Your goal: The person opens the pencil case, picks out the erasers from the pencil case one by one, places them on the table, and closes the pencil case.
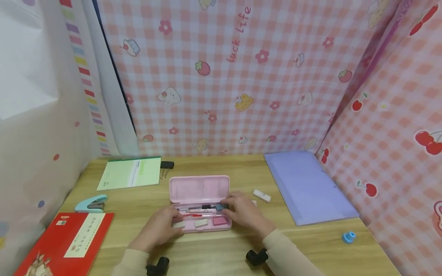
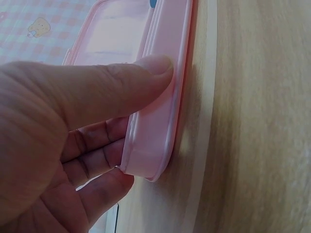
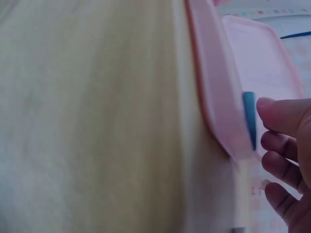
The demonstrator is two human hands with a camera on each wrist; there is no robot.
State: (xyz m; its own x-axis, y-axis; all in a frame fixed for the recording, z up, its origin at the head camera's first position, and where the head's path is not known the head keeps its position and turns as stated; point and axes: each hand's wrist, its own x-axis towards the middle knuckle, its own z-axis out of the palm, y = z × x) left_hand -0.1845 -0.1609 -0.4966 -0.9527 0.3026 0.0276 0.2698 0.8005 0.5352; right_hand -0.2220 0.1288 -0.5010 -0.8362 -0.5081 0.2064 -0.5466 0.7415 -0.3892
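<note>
An open pink pencil case (image 1: 200, 189) lies at the middle of a wooden surface (image 1: 241, 249), lid raised toward the back. The left hand (image 1: 160, 228) grips the case's left end, thumb (image 2: 146, 73) pressed on its front wall and fingers curled beneath. The right hand (image 1: 243, 212) rests over the tray's right part, fingers bent around a dark pen (image 1: 207, 207) there. A white eraser (image 1: 262, 195) lies just right of the case, a red book (image 1: 69, 241) far left
</note>
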